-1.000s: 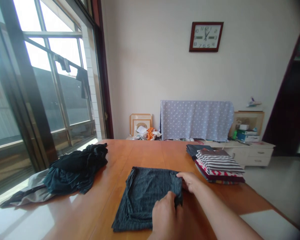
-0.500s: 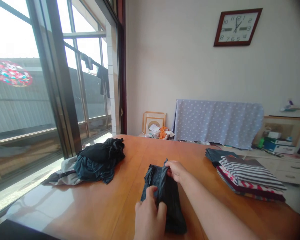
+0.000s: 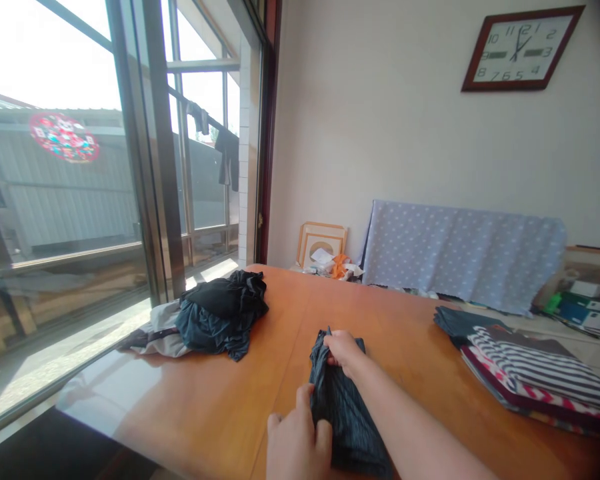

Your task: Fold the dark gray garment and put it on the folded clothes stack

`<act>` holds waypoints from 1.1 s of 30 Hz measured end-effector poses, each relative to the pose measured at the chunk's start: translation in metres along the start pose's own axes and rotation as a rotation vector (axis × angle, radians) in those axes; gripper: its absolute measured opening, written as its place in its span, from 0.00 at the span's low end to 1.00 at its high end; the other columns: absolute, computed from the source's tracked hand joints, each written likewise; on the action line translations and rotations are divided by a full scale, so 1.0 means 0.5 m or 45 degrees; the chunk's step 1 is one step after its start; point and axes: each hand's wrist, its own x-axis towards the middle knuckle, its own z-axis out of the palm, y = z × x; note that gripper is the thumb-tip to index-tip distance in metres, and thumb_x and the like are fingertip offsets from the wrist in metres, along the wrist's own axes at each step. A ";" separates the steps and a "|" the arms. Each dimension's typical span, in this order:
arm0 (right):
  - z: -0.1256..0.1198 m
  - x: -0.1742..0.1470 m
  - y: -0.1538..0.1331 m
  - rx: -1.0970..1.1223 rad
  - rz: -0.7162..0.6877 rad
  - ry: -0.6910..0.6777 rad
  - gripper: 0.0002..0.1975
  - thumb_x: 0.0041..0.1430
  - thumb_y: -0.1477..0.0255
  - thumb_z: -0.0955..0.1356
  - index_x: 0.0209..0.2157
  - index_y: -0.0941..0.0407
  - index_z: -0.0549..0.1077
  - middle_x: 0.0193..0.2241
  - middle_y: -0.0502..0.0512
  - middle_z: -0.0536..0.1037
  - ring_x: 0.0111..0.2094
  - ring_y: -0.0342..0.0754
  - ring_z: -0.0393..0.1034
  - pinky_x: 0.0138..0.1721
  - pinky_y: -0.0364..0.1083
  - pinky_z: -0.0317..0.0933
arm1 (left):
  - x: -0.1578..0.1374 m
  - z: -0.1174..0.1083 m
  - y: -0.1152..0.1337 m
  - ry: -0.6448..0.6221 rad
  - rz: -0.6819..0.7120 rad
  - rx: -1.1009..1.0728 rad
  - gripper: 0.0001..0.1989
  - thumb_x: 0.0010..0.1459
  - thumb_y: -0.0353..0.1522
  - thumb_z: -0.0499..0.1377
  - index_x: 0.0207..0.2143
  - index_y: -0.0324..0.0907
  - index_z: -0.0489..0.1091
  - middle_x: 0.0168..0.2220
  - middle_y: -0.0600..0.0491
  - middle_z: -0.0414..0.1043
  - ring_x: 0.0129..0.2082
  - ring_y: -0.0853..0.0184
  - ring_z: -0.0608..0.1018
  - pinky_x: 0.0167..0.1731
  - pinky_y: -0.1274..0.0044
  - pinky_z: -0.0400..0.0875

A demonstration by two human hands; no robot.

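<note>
A dark blue-grey folded garment, creased lengthwise, lies on the wooden table in front of me. What kind of garment it is, I cannot make out. At its far end, toward the left corner, my right hand pinches the cloth, and a small tip of fabric sticks up above the fingers. My left hand is at the near left edge of the garment. Its index finger and thumb are spread apart, with the fingertips at the cloth; the other fingers are partly hidden.
A loose heap of dark and grey clothes lies at the table's left, by the window. To the right is a stack of folded clothes with a striped one on top. Beyond the table hangs a dotted blue cloth.
My right hand has carried the pinched cloth leftward across the garment, from its far right corner to the far left. My left hand has shifted off the cloth's middle to its left edge. The view has turned left.
</note>
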 end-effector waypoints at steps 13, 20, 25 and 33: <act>-0.084 -0.033 0.001 0.040 -0.150 0.055 0.15 0.63 0.62 0.64 0.42 0.59 0.74 0.32 0.59 0.79 0.27 0.45 0.76 0.27 0.42 0.70 | 0.022 -0.029 -0.025 0.312 0.040 -0.025 0.19 0.63 0.37 0.49 0.54 0.45 0.67 0.46 0.47 0.78 0.49 0.58 0.77 0.49 0.66 0.58; -0.145 -0.063 0.037 -0.204 -0.403 0.088 0.20 0.63 0.64 0.63 0.51 0.57 0.75 0.49 0.61 0.79 0.50 0.52 0.74 0.53 0.49 0.67 | 0.050 -0.015 -0.007 0.162 0.483 0.019 0.20 0.65 0.38 0.50 0.58 0.53 0.67 0.61 0.52 0.69 0.63 0.57 0.67 0.63 0.57 0.50; -0.145 -0.091 0.070 -1.009 -0.662 -0.057 0.29 0.67 0.59 0.60 0.65 0.55 0.64 0.68 0.58 0.59 0.70 0.54 0.46 0.69 0.58 0.37 | 0.048 0.010 -0.033 -0.021 0.567 0.130 0.28 0.64 0.49 0.51 0.64 0.56 0.61 0.70 0.53 0.54 0.70 0.51 0.53 0.64 0.42 0.28; -0.154 -0.099 0.081 -1.179 -0.615 -0.007 0.30 0.68 0.56 0.58 0.65 0.55 0.63 0.68 0.60 0.57 0.70 0.56 0.44 0.68 0.64 0.34 | 0.055 -0.011 -0.020 0.029 0.572 0.218 0.27 0.64 0.50 0.50 0.61 0.52 0.66 0.66 0.49 0.61 0.69 0.49 0.56 0.63 0.40 0.31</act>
